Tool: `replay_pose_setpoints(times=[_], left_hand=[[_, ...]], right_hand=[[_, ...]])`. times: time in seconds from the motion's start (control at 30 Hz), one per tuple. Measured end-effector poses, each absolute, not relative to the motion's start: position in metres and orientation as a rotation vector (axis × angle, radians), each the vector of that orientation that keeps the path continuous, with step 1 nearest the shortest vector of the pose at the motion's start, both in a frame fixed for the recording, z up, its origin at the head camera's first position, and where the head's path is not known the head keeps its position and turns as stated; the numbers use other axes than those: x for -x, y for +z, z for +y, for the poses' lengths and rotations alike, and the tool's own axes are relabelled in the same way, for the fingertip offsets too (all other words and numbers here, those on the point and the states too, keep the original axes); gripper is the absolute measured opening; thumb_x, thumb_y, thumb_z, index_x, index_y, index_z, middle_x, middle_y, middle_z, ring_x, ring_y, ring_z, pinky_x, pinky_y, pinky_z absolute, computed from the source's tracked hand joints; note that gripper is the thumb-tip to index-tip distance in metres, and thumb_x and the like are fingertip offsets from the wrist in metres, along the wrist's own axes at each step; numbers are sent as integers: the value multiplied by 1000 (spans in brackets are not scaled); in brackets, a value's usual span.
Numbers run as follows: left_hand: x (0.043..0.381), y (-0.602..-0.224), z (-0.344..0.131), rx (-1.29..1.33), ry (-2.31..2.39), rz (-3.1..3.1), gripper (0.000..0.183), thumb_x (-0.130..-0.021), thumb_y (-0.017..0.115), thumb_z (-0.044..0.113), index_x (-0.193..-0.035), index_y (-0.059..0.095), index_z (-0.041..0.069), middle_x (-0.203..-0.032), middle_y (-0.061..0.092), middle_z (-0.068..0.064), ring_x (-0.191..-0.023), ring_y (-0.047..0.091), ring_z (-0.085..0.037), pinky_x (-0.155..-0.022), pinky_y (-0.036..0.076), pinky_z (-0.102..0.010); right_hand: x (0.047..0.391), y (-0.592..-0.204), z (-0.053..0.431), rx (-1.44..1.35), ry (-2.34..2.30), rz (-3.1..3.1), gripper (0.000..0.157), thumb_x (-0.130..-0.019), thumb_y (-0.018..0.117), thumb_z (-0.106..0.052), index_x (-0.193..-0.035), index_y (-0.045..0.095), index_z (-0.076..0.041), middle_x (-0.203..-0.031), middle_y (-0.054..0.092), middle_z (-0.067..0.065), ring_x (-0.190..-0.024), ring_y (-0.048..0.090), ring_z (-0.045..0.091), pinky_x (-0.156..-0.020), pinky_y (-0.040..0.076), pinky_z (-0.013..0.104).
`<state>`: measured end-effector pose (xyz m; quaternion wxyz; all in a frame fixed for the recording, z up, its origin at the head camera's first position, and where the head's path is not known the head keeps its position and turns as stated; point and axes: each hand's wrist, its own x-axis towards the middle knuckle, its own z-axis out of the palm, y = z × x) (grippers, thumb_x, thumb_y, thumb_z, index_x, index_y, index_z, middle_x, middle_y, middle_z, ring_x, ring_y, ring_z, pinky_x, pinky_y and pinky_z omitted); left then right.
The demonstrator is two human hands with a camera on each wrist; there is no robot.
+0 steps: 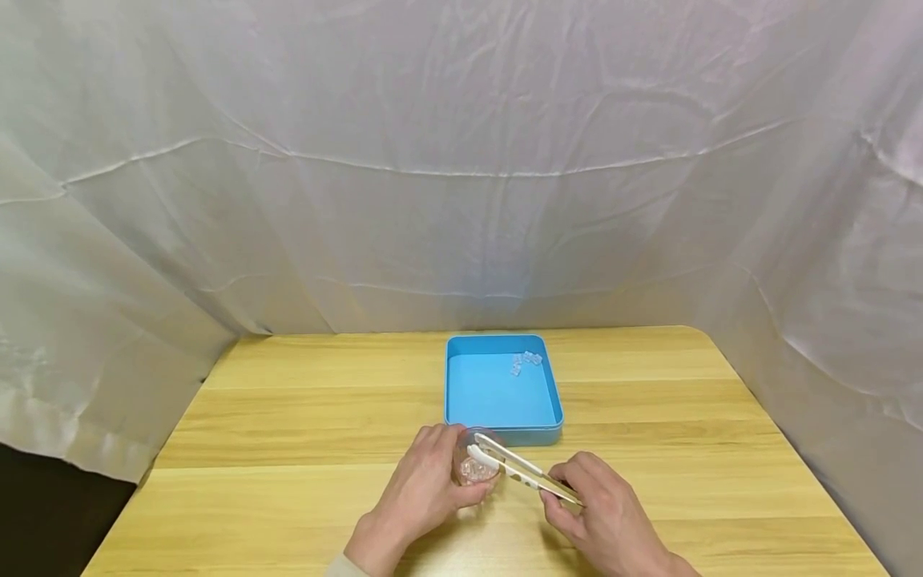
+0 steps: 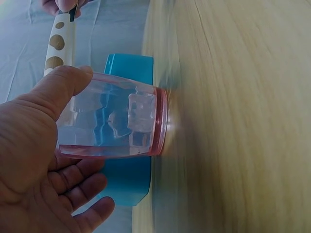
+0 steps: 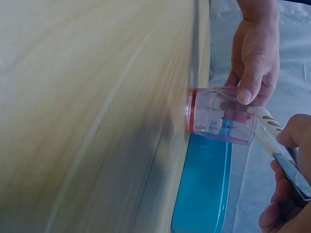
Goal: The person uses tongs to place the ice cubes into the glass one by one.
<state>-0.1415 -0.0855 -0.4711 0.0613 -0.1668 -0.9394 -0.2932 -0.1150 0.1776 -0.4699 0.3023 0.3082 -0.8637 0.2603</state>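
My left hand [image 1: 421, 483] holds a clear, pink-tinted plastic cup [image 2: 97, 136] upright near the table surface, thumb on one side and fingers on the other. Several clear, ice-like cubes [image 2: 141, 112] lie at the bottom of the cup. A pair of tongs [image 1: 530, 476], with white spotted arms and white tips, is gripped by my right hand [image 1: 609, 513]. The tips are inside the cup's mouth, slightly apart, above the cubes. In the right wrist view, the thumb [image 3: 296, 130] presses on one arm of the tongs.
Just behind the cup stands a shallow blue square tray [image 1: 530, 437]. A few clear cubes [image 1: 530, 358] lie in its far right corner. Both rest on a light wooden table [image 1: 288, 433], with pale grey cloth [image 1: 433, 224] hanging behind and at the sides.
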Motion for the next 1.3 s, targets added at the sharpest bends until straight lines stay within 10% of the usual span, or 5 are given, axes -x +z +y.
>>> replay_pose_setpoints(times=[0.4,1.3], left_hand=[[140,-472,-85,557,-711,-2745,59,-79,89,50,-117,64,13,-96,63,6,-99,58,-15,-89,53,-38],[140,-474,-87,553,-797,-2789,69,-78,90,47,-128,63,7,-118,69,-3,-113,61,-20,-105,53,-46]], right_hand=[[115,-470,177,-776,675,-2319,30,-71,87,-10,-90,67,-22,-85,56,-19,-77,45,-6,-64,41,11],[171,-446,191,-585,630,-2297,17,-78,85,-6,-91,74,-8,-83,67,0,-70,55,6,-57,51,25]])
